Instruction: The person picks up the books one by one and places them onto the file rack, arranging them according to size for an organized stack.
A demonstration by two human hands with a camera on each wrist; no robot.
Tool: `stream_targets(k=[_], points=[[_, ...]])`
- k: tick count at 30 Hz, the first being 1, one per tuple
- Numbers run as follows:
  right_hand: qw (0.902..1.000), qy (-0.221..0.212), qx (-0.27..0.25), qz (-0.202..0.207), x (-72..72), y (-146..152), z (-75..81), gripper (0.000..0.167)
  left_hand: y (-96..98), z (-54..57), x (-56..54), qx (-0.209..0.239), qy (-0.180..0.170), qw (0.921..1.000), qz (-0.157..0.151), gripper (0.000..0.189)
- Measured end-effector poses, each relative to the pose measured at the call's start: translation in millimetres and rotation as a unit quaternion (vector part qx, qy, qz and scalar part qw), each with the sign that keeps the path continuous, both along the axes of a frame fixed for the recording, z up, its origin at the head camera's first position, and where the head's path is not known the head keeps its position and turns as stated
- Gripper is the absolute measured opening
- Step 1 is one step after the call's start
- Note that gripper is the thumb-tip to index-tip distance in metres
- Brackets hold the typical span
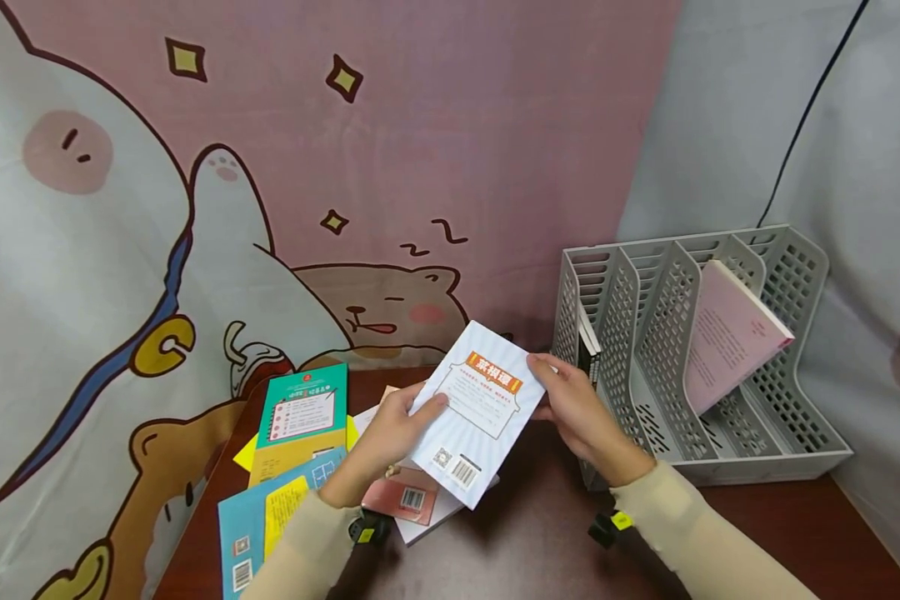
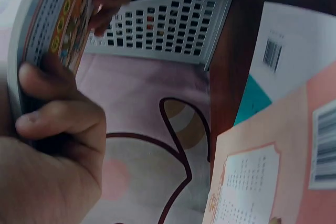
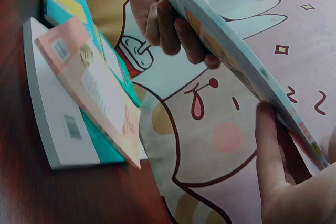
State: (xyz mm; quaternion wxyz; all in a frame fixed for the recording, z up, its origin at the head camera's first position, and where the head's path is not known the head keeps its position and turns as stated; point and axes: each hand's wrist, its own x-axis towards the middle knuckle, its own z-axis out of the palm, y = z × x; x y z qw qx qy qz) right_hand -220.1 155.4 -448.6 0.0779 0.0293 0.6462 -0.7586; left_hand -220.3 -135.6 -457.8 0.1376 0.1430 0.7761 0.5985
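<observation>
A light blue book (image 1: 482, 408) with an orange title label and a barcode is held up between both hands, tilted, above the table. At its left edge the left hand (image 1: 386, 433) grips it, thumb on the cover facing the head camera and fingers behind. The right hand (image 1: 581, 408) pinches the upper right edge, thumb on that same cover. In the right wrist view the book (image 3: 236, 61) appears nearly edge-on, the left hand's fingers curled under it. A pink-orange book (image 3: 92, 72) lies below on a thicker white and teal book (image 3: 50, 108).
On the right stands a grey perforated file rack (image 1: 750, 471) with several slots; a pink book (image 1: 731, 342) leans in one, a dark-edged book (image 1: 588, 342) in the leftmost. At left lie a green and yellow book (image 1: 303, 408) and a blue book (image 1: 232, 517) on the brown table (image 1: 547, 542).
</observation>
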Motion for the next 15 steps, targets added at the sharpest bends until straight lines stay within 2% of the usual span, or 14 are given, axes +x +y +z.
stream_targets(k=[4, 9, 12, 15], points=[[0.999, -0.013, -0.036, -0.02, -3.9, -7.9, 1.4, 0.048, 7.1, -1.7, 5.2, 0.014, -0.003, 0.9991, 0.041, 0.045], [0.9974, -0.029, -0.066, -0.005, -7.1, -18.6, 2.6, 0.049, 17.3, -1.7, 13.6, 0.022, 0.004, 0.9947, 0.1, 0.039], [0.9966, -0.039, -0.073, 0.001, -8.8, -23.7, 3.2, 0.049, 27.3, 0.8, 20.5, 0.03, 0.014, 0.992, 0.122, 0.035], [0.9958, -0.049, -0.077, -0.006, -9.6, -26.8, 4.1, 0.048, 35.9, 2.3, 27.2, 0.032, 0.025, 0.9909, 0.128, 0.033]])
